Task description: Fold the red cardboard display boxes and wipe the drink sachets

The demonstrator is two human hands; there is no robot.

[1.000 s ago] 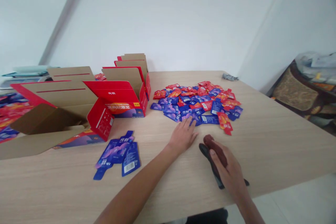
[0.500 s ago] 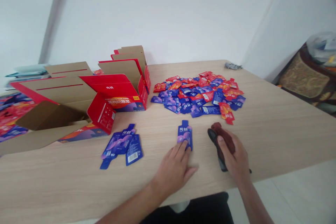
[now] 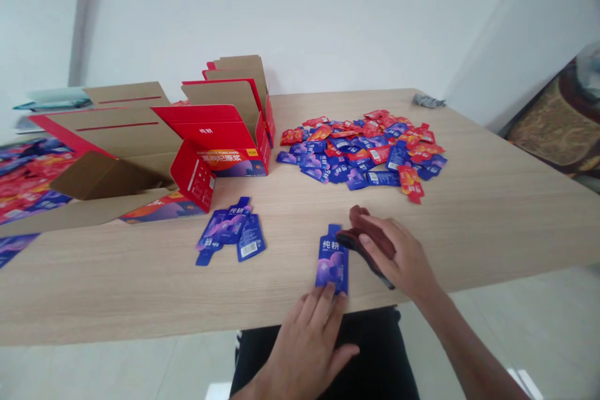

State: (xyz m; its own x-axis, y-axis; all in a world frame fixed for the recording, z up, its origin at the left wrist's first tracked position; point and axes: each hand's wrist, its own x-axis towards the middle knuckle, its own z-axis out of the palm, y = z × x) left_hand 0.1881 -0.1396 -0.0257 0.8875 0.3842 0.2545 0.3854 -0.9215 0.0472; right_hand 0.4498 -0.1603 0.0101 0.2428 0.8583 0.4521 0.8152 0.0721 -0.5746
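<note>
My left hand [image 3: 309, 340] lies flat at the table's near edge, its fingertips pressing the bottom of one blue sachet [image 3: 332, 257]. My right hand [image 3: 400, 258] grips a dark red and black hand-held tool [image 3: 365, 238], whose front end touches the sachet's upper right side. A small group of blue sachets [image 3: 232, 235] lies to the left of it. Farther back spreads a pile of red and blue sachets [image 3: 363, 148].
Open red cardboard boxes [image 3: 220, 131] stand at the back left, with a flattened one [image 3: 107, 181] in front of them. More sachets [image 3: 28, 175] lie at the far left. The wooden table [image 3: 492, 212] ends near my body; a patterned chair [image 3: 557, 125] stands at the right.
My left hand dragged one blue sachet from the pile back to the near edge. My right hand moved the tool left until it met the sachet.
</note>
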